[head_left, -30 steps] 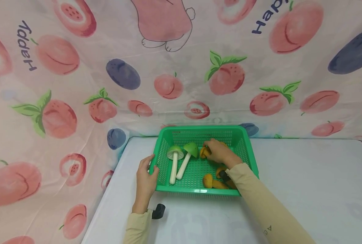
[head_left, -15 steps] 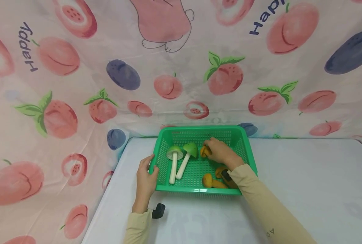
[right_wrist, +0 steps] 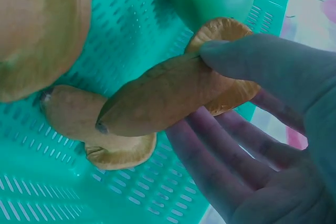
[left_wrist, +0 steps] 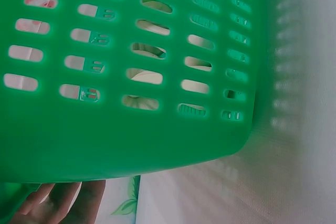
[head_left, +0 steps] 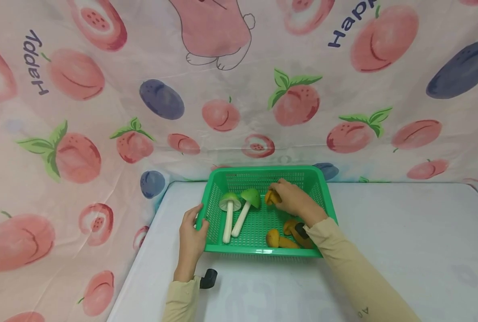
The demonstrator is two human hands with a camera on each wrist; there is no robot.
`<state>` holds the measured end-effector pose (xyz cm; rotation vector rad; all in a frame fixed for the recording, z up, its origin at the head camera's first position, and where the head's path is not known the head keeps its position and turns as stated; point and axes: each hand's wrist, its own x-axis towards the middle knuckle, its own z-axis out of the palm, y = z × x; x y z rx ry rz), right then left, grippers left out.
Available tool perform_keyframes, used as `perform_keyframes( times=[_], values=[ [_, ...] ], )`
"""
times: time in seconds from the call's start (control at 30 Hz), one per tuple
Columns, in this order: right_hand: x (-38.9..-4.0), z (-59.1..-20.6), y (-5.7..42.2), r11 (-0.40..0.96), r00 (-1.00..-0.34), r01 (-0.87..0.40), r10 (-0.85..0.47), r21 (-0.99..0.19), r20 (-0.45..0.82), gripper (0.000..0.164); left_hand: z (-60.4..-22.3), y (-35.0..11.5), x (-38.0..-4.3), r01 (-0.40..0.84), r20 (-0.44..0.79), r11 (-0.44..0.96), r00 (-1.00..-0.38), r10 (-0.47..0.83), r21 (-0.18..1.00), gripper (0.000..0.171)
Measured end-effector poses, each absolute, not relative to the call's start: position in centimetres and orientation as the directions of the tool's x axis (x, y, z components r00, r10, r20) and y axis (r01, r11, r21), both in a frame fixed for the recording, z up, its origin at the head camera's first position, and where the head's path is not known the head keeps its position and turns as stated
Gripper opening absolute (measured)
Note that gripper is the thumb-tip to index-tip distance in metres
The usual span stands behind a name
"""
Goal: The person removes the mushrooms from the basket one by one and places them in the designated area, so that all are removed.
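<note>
My right hand (head_left: 297,201) holds a yellow-brown mushroom (right_wrist: 157,95) inside the green basket (head_left: 263,252). Thumb and fingers pinch it where the stem meets the ruffled cap, as the right wrist view shows. Beneath it lies another brown mushroom (right_wrist: 73,114), and a third looms close at that view's left edge. At the basket's left rim, my left hand (head_left: 192,235) grips the edge; in the left wrist view its fingers (left_wrist: 63,203) show past the basket's slotted wall. Two mushrooms with green caps and white stems, one leftmost (head_left: 230,214) and one beside it (head_left: 244,214), lie in the left half.
Two brown mushrooms, one plump (head_left: 281,240) and one partly behind the right wrist's black camera (head_left: 301,230), lie in the basket's front right corner. The basket stands on a white table (head_left: 403,241) against a fruit-print cloth (head_left: 230,89).
My right hand has lifted the pinched mushroom slightly and drawn it a little to the right. The left hand stays on the rim, and the basket has hardly moved.
</note>
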<state>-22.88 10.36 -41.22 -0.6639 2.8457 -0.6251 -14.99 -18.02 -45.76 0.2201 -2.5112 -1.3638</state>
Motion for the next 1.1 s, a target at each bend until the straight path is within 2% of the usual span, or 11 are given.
perform_keyframes(
  times=[1.1],
  values=[
    [-20.6, -39.0, 13.1, 0.793, -0.918, -0.372, -0.390, -0.482, 0.068, 0.048, -45.9, -18.1, -15.0, 0.000, 0.166, 0.538, -0.951, -0.260, 0.843, 0.046]
  ],
)
